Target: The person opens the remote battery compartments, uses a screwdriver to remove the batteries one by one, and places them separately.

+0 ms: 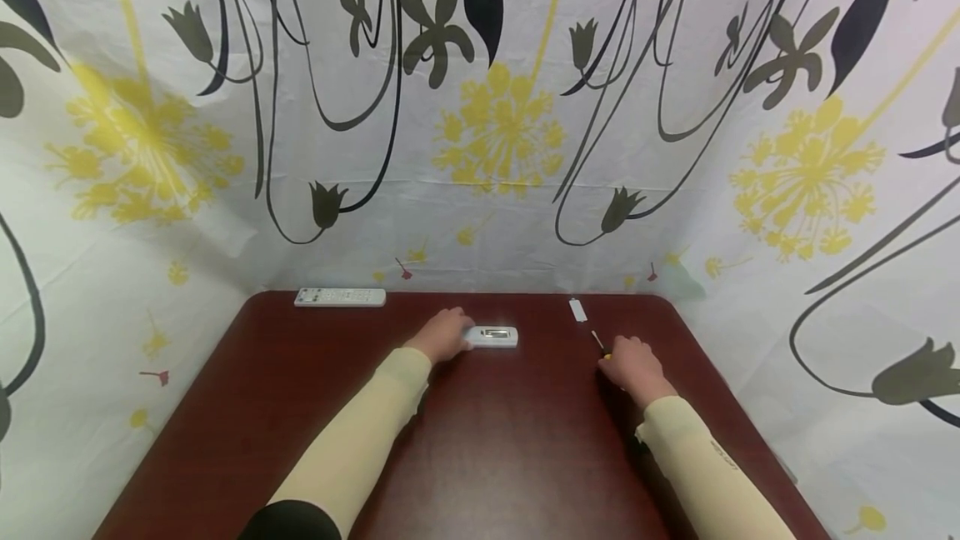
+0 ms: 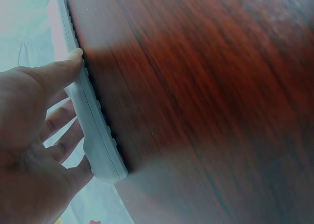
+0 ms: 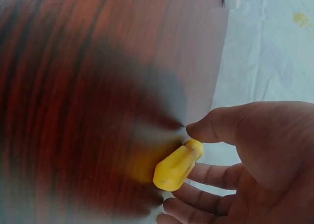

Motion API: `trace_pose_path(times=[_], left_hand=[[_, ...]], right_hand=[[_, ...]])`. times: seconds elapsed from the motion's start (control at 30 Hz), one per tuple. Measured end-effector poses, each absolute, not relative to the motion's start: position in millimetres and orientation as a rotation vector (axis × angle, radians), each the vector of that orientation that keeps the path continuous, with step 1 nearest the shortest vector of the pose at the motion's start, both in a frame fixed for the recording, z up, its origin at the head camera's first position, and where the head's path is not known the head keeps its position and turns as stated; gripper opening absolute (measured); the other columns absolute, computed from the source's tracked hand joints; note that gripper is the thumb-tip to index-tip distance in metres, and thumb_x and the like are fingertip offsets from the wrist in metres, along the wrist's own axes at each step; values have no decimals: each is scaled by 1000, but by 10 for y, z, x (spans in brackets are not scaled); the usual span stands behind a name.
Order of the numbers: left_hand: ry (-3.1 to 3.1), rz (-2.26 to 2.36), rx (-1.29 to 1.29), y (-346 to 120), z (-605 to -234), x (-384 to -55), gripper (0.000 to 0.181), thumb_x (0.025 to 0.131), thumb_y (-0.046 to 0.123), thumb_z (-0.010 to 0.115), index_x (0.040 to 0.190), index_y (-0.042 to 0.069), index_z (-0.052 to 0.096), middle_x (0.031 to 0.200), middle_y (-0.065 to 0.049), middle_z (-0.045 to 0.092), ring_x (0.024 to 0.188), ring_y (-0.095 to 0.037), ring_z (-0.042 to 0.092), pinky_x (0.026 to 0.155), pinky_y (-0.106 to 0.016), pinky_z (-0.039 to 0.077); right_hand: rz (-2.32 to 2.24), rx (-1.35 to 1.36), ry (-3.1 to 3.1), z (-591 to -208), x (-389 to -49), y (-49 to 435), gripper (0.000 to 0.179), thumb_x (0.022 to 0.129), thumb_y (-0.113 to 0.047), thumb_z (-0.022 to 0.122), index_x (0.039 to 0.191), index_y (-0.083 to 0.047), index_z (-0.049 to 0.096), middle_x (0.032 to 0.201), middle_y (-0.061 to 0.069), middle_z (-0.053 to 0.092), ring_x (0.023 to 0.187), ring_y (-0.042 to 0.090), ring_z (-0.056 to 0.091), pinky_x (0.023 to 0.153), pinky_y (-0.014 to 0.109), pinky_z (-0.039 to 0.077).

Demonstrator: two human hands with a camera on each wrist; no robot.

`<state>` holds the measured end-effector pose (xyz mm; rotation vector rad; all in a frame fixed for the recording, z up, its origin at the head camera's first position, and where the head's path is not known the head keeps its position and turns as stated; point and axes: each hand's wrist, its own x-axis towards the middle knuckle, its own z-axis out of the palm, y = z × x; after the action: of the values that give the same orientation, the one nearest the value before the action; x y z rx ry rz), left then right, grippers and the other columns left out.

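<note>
A white remote control (image 1: 497,337) lies button side down near the back of the table, with a recess showing something shiny in its upturned back. My left hand (image 1: 442,335) grips its left end. In the left wrist view the thumb presses one long edge of the remote control (image 2: 98,130), with fingers behind it. On the right, my right hand (image 1: 632,367) is at a screwdriver (image 1: 598,342) whose blade points away from me. Its yellow handle (image 3: 174,170) sits low at the table surface between thumb and fingers; the thumb's contact is partly hidden.
Another white remote control (image 1: 341,297) lies buttons up at the back left edge. A small white flat piece (image 1: 577,310), like a battery cover, lies at the back right. The dark red table (image 1: 495,440) meets flower-printed cloth (image 1: 495,248) behind and at both sides.
</note>
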<state>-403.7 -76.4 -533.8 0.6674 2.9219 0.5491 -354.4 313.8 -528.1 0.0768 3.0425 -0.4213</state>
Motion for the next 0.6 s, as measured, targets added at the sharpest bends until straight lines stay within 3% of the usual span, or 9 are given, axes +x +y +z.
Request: trace_pose_path(times=[0.2, 0.43, 0.6], left_hand=[[2929, 555, 682, -771, -5321, -4018, 45, 106, 23, 78, 147, 6, 70, 147, -15, 63, 141, -35, 57, 120, -48, 46], [2913, 572, 680, -768, -5331, -4030, 46, 106, 23, 78, 147, 5, 69, 147, -16, 63, 141, -35, 56, 120, -48, 46], [2908, 599, 691, -788, -5420, -4096, 46, 107, 26, 78, 147, 6, 70, 145, -15, 63, 140, -34, 57, 119, -48, 47]], right_hand=[[-482, 81, 3011, -5295, -3557, 3134, 22, 100, -21, 69, 97, 0, 62, 85, 16, 61, 72, 34, 60, 69, 50, 53], [-485, 86, 3009, -5319, -3589, 3124, 17, 102, -16, 67, 104, -1, 62, 86, 14, 61, 77, 34, 58, 76, 51, 52], [-520, 100, 2990, -5339, -3583, 3116, 16, 103, -17, 66, 101, -2, 62, 85, 14, 61, 73, 33, 59, 71, 49, 51]])
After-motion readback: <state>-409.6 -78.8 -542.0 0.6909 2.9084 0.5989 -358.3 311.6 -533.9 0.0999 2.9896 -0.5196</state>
